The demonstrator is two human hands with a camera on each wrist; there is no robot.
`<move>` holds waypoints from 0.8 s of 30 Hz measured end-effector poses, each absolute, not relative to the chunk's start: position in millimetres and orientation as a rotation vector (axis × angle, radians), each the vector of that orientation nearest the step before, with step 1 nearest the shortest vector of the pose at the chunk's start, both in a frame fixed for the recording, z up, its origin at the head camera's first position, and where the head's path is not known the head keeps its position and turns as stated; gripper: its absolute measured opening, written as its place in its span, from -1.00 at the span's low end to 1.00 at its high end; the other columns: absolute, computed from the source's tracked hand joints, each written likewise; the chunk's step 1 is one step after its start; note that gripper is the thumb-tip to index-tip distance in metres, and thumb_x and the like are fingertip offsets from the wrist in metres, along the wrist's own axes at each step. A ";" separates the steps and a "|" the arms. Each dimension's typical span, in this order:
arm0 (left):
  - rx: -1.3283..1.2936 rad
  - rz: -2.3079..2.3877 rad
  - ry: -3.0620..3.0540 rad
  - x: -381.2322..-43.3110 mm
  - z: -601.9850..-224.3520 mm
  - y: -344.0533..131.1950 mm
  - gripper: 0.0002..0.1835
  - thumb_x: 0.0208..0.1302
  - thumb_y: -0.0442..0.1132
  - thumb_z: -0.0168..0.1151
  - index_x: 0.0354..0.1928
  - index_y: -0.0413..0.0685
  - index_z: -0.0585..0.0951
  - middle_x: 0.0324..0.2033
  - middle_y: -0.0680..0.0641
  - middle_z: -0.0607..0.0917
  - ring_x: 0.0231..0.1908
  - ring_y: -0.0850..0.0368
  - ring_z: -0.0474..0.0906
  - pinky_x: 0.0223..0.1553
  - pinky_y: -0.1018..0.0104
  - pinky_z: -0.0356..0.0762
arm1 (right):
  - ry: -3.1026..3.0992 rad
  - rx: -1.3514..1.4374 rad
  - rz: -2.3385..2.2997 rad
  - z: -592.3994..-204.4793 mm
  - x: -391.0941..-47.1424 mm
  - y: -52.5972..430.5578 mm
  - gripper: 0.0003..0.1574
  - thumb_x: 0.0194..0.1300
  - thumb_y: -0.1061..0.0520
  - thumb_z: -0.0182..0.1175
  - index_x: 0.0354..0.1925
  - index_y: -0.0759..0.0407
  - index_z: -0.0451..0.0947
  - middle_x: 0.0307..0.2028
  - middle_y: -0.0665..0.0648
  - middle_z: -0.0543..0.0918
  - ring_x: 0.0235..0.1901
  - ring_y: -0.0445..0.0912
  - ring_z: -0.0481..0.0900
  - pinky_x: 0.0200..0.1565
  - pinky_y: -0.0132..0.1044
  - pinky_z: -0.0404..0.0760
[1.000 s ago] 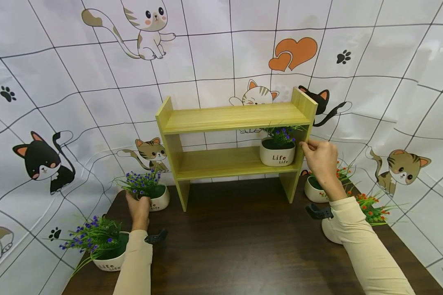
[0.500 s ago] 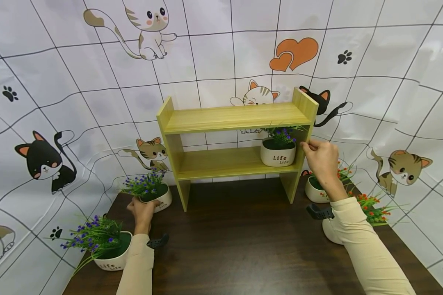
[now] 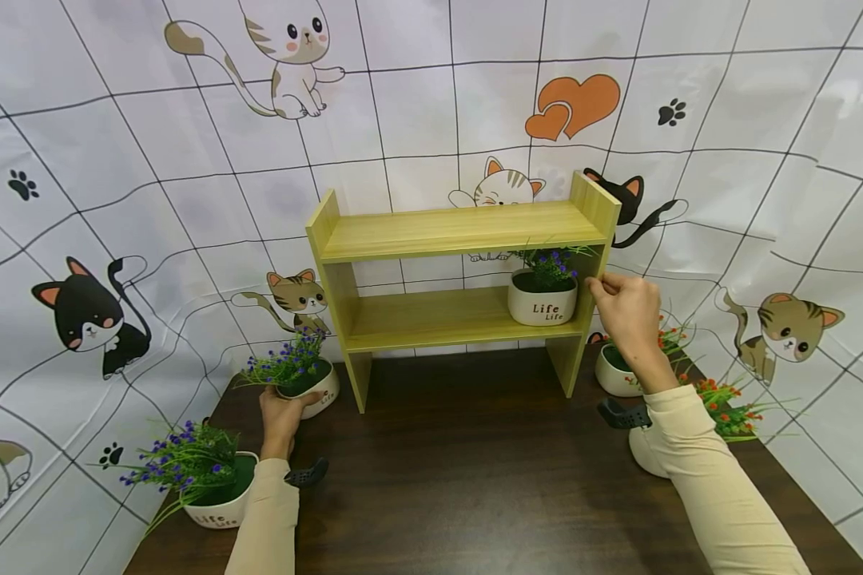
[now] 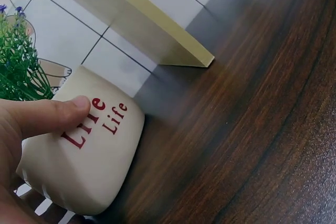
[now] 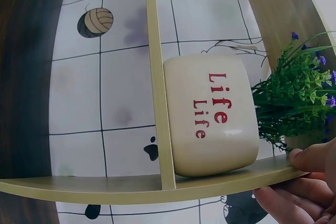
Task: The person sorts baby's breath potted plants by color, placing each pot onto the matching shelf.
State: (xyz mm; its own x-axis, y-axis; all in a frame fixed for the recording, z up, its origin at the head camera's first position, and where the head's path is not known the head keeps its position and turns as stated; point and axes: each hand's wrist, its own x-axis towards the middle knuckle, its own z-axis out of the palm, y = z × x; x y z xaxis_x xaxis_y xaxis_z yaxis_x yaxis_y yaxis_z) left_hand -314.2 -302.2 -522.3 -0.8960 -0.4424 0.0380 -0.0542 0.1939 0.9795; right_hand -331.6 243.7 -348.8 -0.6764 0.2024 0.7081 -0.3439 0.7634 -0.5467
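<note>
At the far left of the table, my left hand grips a white flowerpot with purple flowers and red "Life" lettering. In the left wrist view the thumb lies across the lettering and the other fingers curl behind the pot. My right hand pinches the right side panel of a pale wooden shelf between thumb and fingers. Beside that panel, on the middle board, stands another white flowerpot with purple flowers; the right wrist view shows its "Life" lettering and the fingertips on the panel edge.
A third purple-flowered pot stands at the table's left edge, beside my left forearm. Two pots with orange-red flowers, a rear one and a nearer one, stand right of the shelf, partly behind my right arm. A cat-print wall covering rises behind.
My left hand has shifted slightly right, its thumb now across the front of the pot, and the pot has moved a little toward the shelf. The right hand has stayed on the panel.
</note>
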 end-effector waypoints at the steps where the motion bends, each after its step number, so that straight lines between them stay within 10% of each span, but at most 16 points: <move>1: 0.472 -1.737 -2.170 -314.2 -522.2 -302.0 0.18 0.22 -0.32 0.56 0.70 -0.26 -0.04 0.62 -0.42 0.07 0.61 -0.40 0.07 0.60 -0.27 0.13 | -2.150 0.105 0.862 -348.8 -331.3 243.8 -0.78 0.43 0.20 0.38 -0.16 0.35 0.86 -0.42 0.33 0.83 -0.70 -0.65 0.21 -0.59 -0.57 0.21; 11: 0.495 -1.747 -2.165 -314.8 -520.0 -299.3 0.24 0.20 -0.23 0.60 0.70 -0.23 -0.07 0.63 -0.39 0.15 0.61 -0.36 0.12 0.59 -0.27 0.16 | -2.140 0.093 0.841 -349.8 -330.1 240.6 -0.78 0.45 0.20 0.38 -0.15 0.38 0.84 -0.37 0.36 0.83 -0.59 0.16 0.70 -0.57 -0.63 0.21; 24: 0.514 -1.689 -2.134 -308.1 -504.5 -291.6 0.28 0.19 -0.09 0.63 0.72 -0.23 -0.07 0.66 -0.36 0.12 0.61 -0.34 0.14 0.58 -0.26 0.18 | -2.221 0.086 0.847 -346.1 -329.1 240.6 -0.80 0.38 0.27 0.36 -0.12 0.38 0.84 -0.39 0.34 0.83 -0.62 -0.28 0.50 -0.54 -0.56 0.29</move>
State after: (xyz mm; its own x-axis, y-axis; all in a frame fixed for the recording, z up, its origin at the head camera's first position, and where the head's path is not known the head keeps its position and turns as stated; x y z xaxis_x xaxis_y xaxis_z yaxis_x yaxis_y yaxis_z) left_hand -308.1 -291.6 -504.5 -0.8652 -0.4977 0.0608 -0.0550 0.2149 0.9751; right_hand -329.1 240.6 -346.1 -0.7208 0.1876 0.6673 -0.3043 0.7794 -0.5478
